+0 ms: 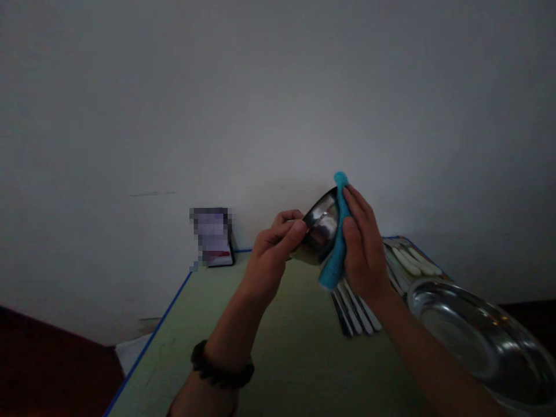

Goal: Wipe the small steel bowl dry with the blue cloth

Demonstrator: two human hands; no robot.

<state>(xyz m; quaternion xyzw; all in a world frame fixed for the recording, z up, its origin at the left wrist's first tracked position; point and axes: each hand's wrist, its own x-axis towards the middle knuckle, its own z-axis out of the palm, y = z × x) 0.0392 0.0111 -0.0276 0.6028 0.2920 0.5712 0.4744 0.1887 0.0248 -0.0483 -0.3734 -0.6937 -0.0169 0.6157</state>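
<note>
A shiny metal bowl (322, 223) is held tilted above the table, its side toward me. My left hand (278, 249) grips its rim at the left, thumb on the near side. On the bowl's right side lies a blue cloth (333, 263), pressed there by my right hand (364, 249). That hand's fingers point up along the cloth, with the thumb against it. Below the hands, several metal-handled utensils (354, 313) lie side by side; their far ends are hidden behind the cloth and right hand.
A large shiny metal basin (490, 347) stands at the right of the green table (208, 353). Behind it are several white-handled utensils (414, 259). A dark-framed upright object (217, 237), partly blurred out, leans near the wall (278, 104) at the back left corner.
</note>
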